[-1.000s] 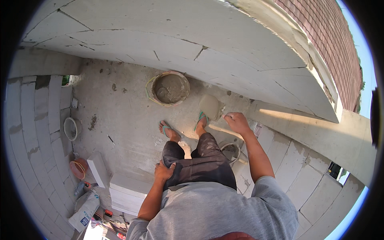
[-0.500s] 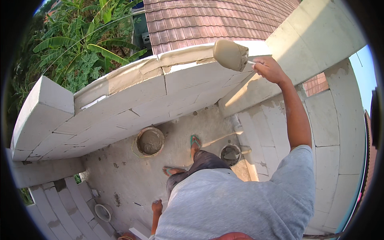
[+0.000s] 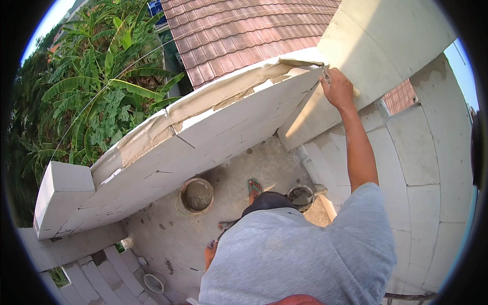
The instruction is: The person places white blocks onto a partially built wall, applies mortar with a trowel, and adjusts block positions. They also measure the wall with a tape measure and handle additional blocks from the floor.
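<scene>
My right hand (image 3: 337, 87) grips a trowel by its handle (image 3: 356, 93), at the far right end of the low block wall. The trowel's blade (image 3: 305, 63) is tilted almost edge-on and lies at the mortar on the wall top, close to the column; I cannot tell exactly how much of it touches. A thick, uneven bed of wet grey-beige mortar (image 3: 203, 105) runs along the top of the white block wall (image 3: 218, 132). My left hand (image 3: 210, 252) hangs low beside my body, partly hidden by my shirt, its fingers too small to read.
A bucket of mortar (image 3: 197, 196) stands on the concrete floor (image 3: 152, 229), with a smaller dark bucket (image 3: 301, 197) near my feet. A loose block (image 3: 71, 178) sits upright at the wall's left end. A pale column (image 3: 376, 51) rises at right; another bucket (image 3: 154, 283) lies lower left.
The trowel, held above the wall with its mortar-coated face showing, has come down to the wall top and turned edge-on near the column. My view has shifted and my left hand is nearer my body.
</scene>
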Available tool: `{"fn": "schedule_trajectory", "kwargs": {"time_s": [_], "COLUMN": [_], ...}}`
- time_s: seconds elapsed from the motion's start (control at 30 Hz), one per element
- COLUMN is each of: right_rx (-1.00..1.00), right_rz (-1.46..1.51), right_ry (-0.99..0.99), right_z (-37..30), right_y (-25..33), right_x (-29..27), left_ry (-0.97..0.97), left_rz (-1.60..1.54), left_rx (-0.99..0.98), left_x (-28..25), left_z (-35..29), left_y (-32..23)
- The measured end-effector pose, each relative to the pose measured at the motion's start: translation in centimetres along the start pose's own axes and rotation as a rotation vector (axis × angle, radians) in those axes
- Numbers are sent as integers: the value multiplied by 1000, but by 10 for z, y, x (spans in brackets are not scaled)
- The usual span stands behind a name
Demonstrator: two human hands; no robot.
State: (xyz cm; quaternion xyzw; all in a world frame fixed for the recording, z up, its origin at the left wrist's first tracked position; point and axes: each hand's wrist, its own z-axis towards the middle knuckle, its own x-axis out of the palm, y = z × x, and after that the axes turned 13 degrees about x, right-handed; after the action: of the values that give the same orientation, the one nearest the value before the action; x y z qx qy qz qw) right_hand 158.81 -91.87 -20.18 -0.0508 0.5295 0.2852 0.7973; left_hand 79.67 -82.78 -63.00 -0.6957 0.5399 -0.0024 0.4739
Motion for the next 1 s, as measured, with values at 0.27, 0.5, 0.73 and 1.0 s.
{"fn": "schedule_trajectory", "kwargs": {"time_s": [0.27, 0.5, 0.73, 1.0], "right_rx": [486, 605, 651, 564], "right_rz": [141, 117, 27, 16], "right_ry": [-196, -320, -169, 86], "right_z": [-35, -12, -45, -94], "right_y": [-6, -12, -30, -15], "right_x": [72, 118, 110, 36], "left_ry": [55, -38, 5, 69], "left_rz": [-70, -240, 85, 107], "left_rx": [-31, -57, -34, 25], "left_x": [-7, -24, -34, -25], "left_z": [26, 16, 22, 41], "left_y": [-18, -18, -37, -12]}}
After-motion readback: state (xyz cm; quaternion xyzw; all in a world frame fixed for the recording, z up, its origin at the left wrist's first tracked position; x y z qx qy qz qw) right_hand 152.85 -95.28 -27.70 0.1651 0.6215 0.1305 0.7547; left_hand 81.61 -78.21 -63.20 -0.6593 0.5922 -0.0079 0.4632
